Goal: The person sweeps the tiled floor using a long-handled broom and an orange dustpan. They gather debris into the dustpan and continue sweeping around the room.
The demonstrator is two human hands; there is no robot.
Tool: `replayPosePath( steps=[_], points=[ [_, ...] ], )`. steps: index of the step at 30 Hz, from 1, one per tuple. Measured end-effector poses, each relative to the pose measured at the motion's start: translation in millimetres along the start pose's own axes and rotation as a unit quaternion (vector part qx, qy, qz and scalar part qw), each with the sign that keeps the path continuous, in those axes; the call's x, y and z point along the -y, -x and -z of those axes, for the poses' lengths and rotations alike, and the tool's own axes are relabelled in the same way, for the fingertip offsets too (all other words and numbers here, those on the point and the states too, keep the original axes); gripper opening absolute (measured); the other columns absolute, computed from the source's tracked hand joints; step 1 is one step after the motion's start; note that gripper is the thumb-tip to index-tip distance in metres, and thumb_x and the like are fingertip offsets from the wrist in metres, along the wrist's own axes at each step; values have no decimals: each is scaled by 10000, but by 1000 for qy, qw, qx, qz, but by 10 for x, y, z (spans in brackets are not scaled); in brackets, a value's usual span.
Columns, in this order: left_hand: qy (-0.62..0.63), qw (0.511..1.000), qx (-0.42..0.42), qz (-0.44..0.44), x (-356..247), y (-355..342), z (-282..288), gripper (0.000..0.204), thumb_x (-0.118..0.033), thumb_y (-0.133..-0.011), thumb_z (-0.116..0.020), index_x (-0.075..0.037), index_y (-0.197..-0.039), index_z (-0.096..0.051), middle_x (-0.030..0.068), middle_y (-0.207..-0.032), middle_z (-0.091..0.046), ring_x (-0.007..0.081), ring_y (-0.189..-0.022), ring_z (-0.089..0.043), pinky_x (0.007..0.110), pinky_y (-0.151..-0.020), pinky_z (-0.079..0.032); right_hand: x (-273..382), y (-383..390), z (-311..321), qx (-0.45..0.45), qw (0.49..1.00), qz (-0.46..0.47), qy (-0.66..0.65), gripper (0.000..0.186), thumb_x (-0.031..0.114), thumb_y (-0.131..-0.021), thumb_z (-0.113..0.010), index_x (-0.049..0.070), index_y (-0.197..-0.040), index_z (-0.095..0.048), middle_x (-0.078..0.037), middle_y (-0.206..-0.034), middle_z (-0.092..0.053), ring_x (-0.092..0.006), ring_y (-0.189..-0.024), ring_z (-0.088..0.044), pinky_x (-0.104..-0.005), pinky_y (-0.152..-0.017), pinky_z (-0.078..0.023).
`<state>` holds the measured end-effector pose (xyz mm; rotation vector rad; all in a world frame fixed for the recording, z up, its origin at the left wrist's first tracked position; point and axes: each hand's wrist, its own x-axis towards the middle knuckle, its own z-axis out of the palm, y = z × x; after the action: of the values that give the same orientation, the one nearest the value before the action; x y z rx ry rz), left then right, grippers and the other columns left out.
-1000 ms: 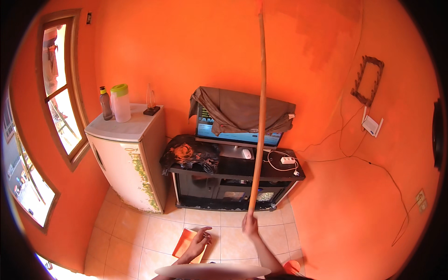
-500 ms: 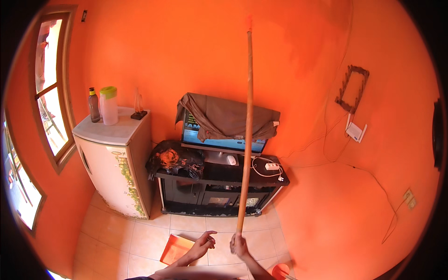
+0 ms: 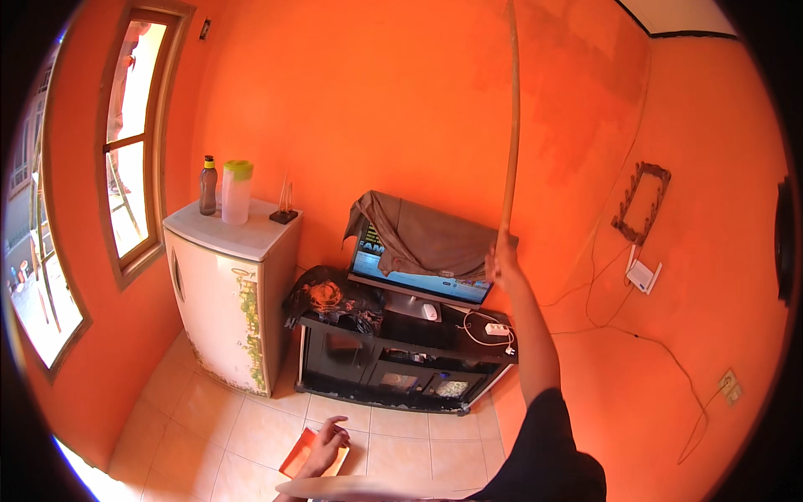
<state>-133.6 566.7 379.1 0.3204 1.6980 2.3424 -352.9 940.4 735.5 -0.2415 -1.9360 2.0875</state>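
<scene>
My right hand (image 3: 502, 261) is raised in front of the TV and wrapped round the lower part of a long wooden pole (image 3: 514, 117). The pole runs up along the orange wall and leaves the picture at the top, so its far end is hidden. Low down near the bottom edge, my left hand (image 3: 326, 449) holds nothing, its fingers loosely bent and apart. Beneath it on the tiles lies an orange-smeared paint tray (image 3: 294, 456), partly covered by the hand.
A black TV stand (image 3: 343, 356) carries a cloth-draped TV (image 3: 427, 280), a black plastic bag (image 3: 293, 305) and a white power strip (image 3: 497, 330). Left of it stands a fridge (image 3: 219, 314) topped with a bottle and a jug. A router (image 3: 642, 276) with trailing cables hangs right.
My right hand has risen and moved right, pushing the pole upward until its top left the picture. My left hand has shifted left over the tray. The view has tilted and shifted.
</scene>
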Motion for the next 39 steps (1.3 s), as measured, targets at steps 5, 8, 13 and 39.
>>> replayPosePath(
  steps=[5,8,13,39],
  points=[
    [11,995,-92,-36,-77,249,69,331,-50,-896,-460,-38,-1226,-442,51,-842,-526,128,-753,-563,252,-697,-471,703,-87,-210,19,998,40,35,663,797,-777,-328,157,-604,-311,47,-414,-225,-94,-300,-229,-243,-295,-176],
    [16,993,-110,-49,-62,378,-29,322,-45,-898,-454,-38,-1219,-443,49,-843,-515,123,-746,-555,244,-693,-465,691,0,-166,33,999,23,13,660,803,-765,-345,161,-614,-323,57,-429,-214,-86,-313,-227,-234,-306,-184],
    [32,992,-111,-47,27,564,-422,320,-42,-895,-453,-35,-1214,-451,59,-839,-529,132,-737,-567,253,-690,-475,-312,172,240,53,998,5,-39,642,801,-744,-409,173,-624,-353,70,-448,-220,-82,-327,-239,-224,-303,-163],
    [-109,978,140,109,237,1757,-1119,329,-128,-924,-481,-49,-1242,-453,25,-858,-517,109,-772,-537,256,-726,-468,-3954,4339,115,-42,999,30,8,251,338,-973,-446,90,-935,-463,27,-498,-416,-50,-382,-397,-217,-335,-345]
  ],
)
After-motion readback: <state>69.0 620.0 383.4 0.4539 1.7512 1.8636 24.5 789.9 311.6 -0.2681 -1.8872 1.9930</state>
